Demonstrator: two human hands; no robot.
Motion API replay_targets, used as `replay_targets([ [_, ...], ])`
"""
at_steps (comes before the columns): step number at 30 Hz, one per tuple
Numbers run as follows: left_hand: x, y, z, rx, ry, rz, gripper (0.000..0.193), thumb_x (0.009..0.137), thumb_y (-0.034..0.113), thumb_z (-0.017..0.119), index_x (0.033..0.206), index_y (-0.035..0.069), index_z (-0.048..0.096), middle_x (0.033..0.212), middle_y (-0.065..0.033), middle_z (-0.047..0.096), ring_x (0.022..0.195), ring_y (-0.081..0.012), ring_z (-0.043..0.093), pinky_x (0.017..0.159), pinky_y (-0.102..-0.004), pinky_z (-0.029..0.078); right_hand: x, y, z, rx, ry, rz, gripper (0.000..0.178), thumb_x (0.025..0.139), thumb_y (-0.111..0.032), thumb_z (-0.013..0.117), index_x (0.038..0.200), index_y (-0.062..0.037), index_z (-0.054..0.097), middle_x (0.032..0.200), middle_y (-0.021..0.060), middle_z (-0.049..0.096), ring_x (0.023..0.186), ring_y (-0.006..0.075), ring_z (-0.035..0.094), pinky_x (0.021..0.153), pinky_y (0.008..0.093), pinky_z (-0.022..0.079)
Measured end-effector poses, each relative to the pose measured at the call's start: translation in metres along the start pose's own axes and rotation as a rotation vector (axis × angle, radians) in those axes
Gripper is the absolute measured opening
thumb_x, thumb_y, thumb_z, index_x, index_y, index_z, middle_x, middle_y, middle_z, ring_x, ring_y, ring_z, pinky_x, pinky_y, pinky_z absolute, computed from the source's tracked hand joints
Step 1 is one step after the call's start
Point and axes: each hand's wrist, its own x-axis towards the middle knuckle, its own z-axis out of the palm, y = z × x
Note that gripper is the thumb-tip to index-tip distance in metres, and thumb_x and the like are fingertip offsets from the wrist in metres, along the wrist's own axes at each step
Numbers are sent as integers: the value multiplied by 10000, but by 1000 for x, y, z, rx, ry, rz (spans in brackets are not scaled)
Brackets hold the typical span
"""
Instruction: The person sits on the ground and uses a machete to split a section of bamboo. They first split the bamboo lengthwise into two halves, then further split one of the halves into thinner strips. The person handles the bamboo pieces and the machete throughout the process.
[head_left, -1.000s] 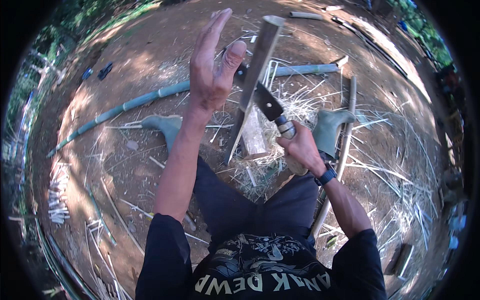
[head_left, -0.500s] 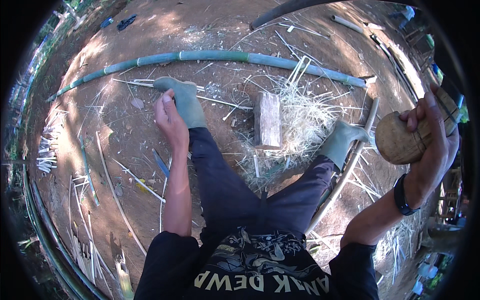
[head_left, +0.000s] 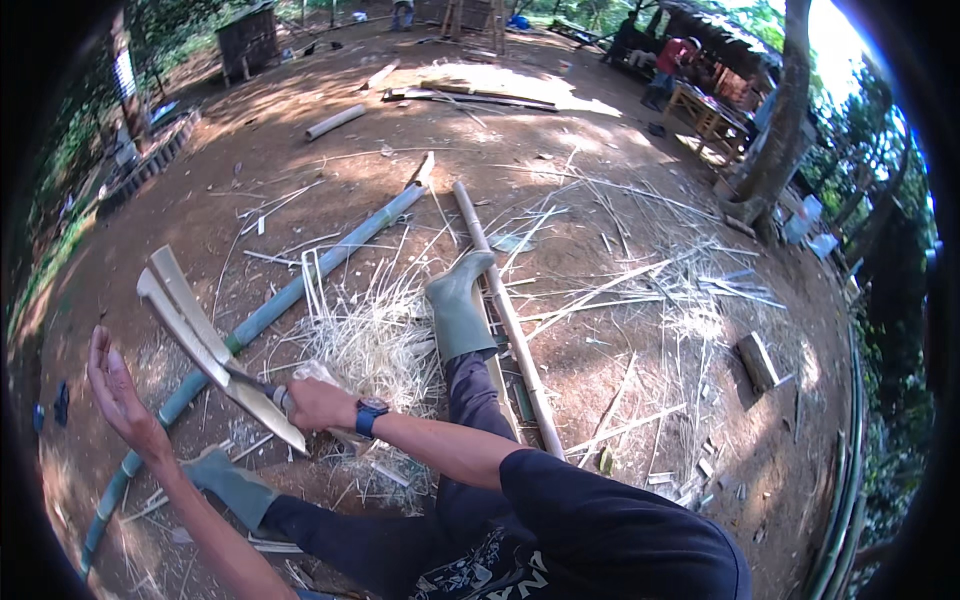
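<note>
My right hand [head_left: 325, 402] is closed round the handle of a knife [head_left: 262, 386], its dark blade lodged in a split bamboo piece [head_left: 190, 325]. The bamboo's two pale lengths spread apart toward the far left and come together near the blade. To the left, my left hand [head_left: 118, 390] is held up open with fingers stretched, apart from the bamboo. Just behind my right hand shows part of a wooden block [head_left: 316, 371], mostly hidden by the hand and wrist.
A long green bamboo pole [head_left: 330, 258] crosses the ground beyond my boots. Pale shavings [head_left: 385, 330] heap between my legs, and a tan pole [head_left: 510, 320] lies beside my right boot [head_left: 460, 310]. Farther off, a person in red [head_left: 672, 65] stands near a wooden table [head_left: 705, 120].
My view has swung up and to the right. My right hand has come from the raised right side across to the left, low over the block. My left hand stays open.
</note>
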Motion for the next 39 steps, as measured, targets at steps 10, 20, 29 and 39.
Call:
replay_targets([
  [10, 25, 14, 102, -8, -404, 196, 406, 995, 269, 427, 1148, -39, 643, 1298, -176, 586, 1254, -297, 521, 1093, -392, 345, -44, -2, -30, 710, -178, 204, 526, 655, 51, 582, 1143, 187, 440, 633, 112, 600, 501, 180, 604, 416, 328, 461],
  [20, -5, 39, 149, 175, -78, 250, 147, 937, 71, 587, 1051, 12, 659, 1137, -145, 681, 1042, -287, 667, 871, -398, 528, -37, 16, -37, 218, -147, 322, 338, 734, -138, 677, 957, 112, 634, 756, 204, 697, 586, 263, 681, 621, 399, 549],
  [29, 13, 21, 115, 283, 80, 398, 281, 854, -37, 567, 1109, 32, 662, 1056, -185, 707, 943, -363, 698, 824, -415, 579, -18, 11, -21, 106, -100, 175, 365, 796, -114, 620, 1105, 79, 590, 672, 119, 617, 594, 189, 606, 571, 352, 513],
  [39, -5, 46, 111, 280, 61, 200, 284, 945, 10, 519, 1205, 12, 634, 1154, -227, 666, 1090, -374, 645, 875, -420, 539, -3, 43, -66, -592, -27, -53, 266, 855, -100, 515, 1102, -2, 503, 716, 248, 646, 658, 419, 654, 608, 530, 513],
])
